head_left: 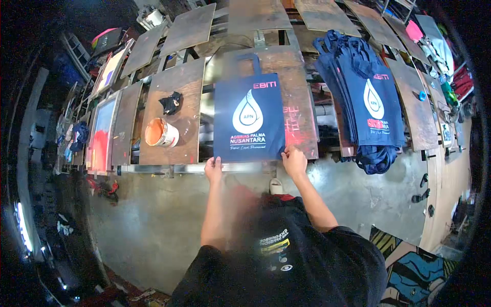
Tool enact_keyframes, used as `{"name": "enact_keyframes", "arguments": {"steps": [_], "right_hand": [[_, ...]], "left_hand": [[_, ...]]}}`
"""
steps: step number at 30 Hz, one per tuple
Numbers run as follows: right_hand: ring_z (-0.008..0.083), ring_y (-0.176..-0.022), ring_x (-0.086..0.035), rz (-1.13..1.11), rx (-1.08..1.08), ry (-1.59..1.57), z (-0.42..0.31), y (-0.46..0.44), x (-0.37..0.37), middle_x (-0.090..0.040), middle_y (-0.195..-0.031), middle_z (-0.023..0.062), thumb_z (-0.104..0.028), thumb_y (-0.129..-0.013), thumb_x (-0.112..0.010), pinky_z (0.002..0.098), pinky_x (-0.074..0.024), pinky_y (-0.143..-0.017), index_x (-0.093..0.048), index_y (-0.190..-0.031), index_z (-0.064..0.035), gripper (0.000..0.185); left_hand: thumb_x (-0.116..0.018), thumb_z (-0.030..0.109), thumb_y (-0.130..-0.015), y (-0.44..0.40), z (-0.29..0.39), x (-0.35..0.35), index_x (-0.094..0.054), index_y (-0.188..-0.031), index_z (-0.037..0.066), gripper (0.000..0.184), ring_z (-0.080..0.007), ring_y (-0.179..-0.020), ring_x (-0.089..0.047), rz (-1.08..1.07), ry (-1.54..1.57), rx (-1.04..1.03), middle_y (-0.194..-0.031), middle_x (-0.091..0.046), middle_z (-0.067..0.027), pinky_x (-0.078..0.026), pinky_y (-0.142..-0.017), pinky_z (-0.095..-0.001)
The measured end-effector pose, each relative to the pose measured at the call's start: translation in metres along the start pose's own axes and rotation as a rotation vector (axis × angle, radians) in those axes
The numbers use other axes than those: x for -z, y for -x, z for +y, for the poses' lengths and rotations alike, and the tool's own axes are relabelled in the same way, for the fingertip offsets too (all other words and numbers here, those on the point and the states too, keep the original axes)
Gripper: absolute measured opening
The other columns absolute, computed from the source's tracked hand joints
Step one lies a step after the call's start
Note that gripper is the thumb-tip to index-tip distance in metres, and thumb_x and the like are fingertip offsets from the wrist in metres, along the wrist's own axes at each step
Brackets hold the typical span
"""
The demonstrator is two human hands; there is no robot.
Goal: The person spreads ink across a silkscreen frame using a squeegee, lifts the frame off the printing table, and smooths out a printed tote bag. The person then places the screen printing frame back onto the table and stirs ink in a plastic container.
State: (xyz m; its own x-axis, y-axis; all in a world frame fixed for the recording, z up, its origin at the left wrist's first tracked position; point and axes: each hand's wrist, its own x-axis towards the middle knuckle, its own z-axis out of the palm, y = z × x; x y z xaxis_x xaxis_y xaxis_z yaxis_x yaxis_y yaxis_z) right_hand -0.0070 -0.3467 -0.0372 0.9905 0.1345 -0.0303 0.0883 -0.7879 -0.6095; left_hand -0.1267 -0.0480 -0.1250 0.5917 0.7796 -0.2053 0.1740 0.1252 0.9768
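The left hand [213, 170] and right hand [295, 161] pinch the bag [248, 123] at seven and five o'clock; it looks soft and light, so corners seem good to hold.

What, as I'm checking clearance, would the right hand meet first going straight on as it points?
The right hand would likely meet the rectangular navy fabric tote bag, whose near right corner it pinches; depth is unclear.
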Motion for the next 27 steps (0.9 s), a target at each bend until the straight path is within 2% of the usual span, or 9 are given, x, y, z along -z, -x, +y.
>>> {"name": "enact_keyframes", "arguments": {"steps": [12,15,16,18,19,21,22,25,27], "right_hand": [[0.0363,-0.075,-0.069,-0.080,-0.032,0.110,-0.004,-0.004,0.009,-0.071,-0.078,0.0129,-0.022,-0.079,-0.075,0.0457,-0.0549,-0.069,-0.067,-0.084,-0.0075,0.017],[0.0374,-0.087,-0.068,-0.096,-0.119,0.194,-0.029,-0.007,0.024,-0.071,-0.087,0.0148,-0.023,-0.080,-0.075,0.0446,-0.0544,-0.075,-0.067,-0.087,-0.0066,0.019],[0.0374,-0.087,-0.068,-0.091,-0.120,0.193,-0.034,-0.011,0.022,-0.071,-0.087,0.0148,-0.023,-0.080,-0.075,0.0446,-0.0544,-0.075,-0.067,-0.087,-0.0066,0.019],[0.0360,-0.113,-0.058,0.064,0.243,0.014,-0.042,-0.018,0.016,-0.064,-0.116,0.0146,-0.026,-0.081,-0.074,0.0451,-0.0513,-0.086,-0.063,-0.107,-0.0077,0.033],[0.0360,-0.113,-0.058,0.059,0.236,0.017,-0.050,-0.023,0.010,-0.064,-0.116,0.0146,-0.026,-0.081,-0.074,0.0451,-0.0513,-0.086,-0.063,-0.107,-0.0077,0.033],[0.0367,-0.134,-0.040,0.018,0.463,0.017,-0.070,-0.037,-0.005,-0.049,-0.139,0.0161,-0.030,-0.086,-0.067,0.0482,-0.0396,-0.104,-0.056,-0.128,-0.0096,0.048],[0.0367,-0.134,-0.040,0.016,0.461,0.019,-0.073,-0.039,-0.015,-0.049,-0.139,0.0161,-0.030,-0.086,-0.067,0.0482,-0.0396,-0.104,-0.056,-0.128,-0.0096,0.048],[0.0367,-0.147,-0.019,-0.098,0.415,0.307,-0.072,-0.047,-0.052,-0.026,-0.158,0.0134,-0.040,-0.096,-0.050,0.0559,-0.0158,-0.117,-0.033,-0.151,-0.0180,0.062],[0.0365,-0.147,-0.019,-0.054,0.428,0.335,-0.064,-0.044,-0.062,-0.027,-0.158,0.0135,-0.040,-0.096,-0.050,0.0552,-0.0157,-0.117,-0.033,-0.151,-0.0181,0.061]], "left_hand": [[-0.071,0.015,-0.090,-0.010,-0.017,0.005,-0.061,-0.106,-0.001,0.025,-0.0085,-0.063,-0.057,-0.009,-0.024,-0.107,-0.080,-0.063,-0.0021,-0.048,-0.055,-0.0240],[-0.072,0.014,-0.088,-0.005,-0.001,0.000,-0.059,-0.114,0.001,0.032,-0.0190,-0.082,-0.062,0.018,-0.292,-0.236,-0.096,-0.065,-0.0096,-0.052,-0.074,-0.0341],[-0.071,0.016,-0.087,0.004,0.019,-0.008,-0.058,-0.118,0.002,0.037,-0.0256,-0.096,-0.059,0.151,-0.500,-0.412,-0.107,-0.061,-0.0139,-0.047,-0.084,-0.0393],[-0.070,0.017,-0.086,0.017,0.052,-0.025,-0.056,-0.122,0.003,0.041,-0.0321,-0.109,-0.055,0.280,-0.707,-0.583,-0.118,-0.058,-0.0182,-0.043,-0.095,-0.0446],[-0.069,0.019,-0.086,0.017,0.067,-0.036,-0.054,-0.125,0.004,0.044,-0.0355,-0.117,-0.049,0.184,-0.751,-0.651,-0.126,-0.053,-0.0196,-0.039,-0.100,-0.0469],[-0.066,0.024,-0.088,0.017,0.087,-0.059,-0.051,-0.130,0.003,0.049,-0.0386,-0.130,-0.040,0.022,-0.846,-0.729,-0.138,-0.046,-0.0214,-0.032,-0.107,-0.0499],[-0.063,0.027,-0.089,0.014,0.089,-0.070,-0.049,-0.133,0.002,0.052,-0.0383,-0.134,-0.037,-0.042,-0.897,-0.743,-0.143,-0.043,-0.0217,-0.029,-0.110,-0.0504],[-0.058,0.038,-0.092,0.002,0.083,-0.084,-0.042,-0.143,0.004,0.063,-0.0372,-0.143,-0.026,-0.204,-1.063,-0.815,-0.151,-0.034,-0.0205,-0.020,-0.115,-0.0538],[-0.052,0.047,-0.093,0.001,0.079,-0.084,-0.037,-0.147,0.006,0.069,-0.0355,-0.147,-0.020,-0.310,-1.218,-0.797,-0.156,-0.028,-0.0186,-0.014,-0.117,-0.0557]]}}
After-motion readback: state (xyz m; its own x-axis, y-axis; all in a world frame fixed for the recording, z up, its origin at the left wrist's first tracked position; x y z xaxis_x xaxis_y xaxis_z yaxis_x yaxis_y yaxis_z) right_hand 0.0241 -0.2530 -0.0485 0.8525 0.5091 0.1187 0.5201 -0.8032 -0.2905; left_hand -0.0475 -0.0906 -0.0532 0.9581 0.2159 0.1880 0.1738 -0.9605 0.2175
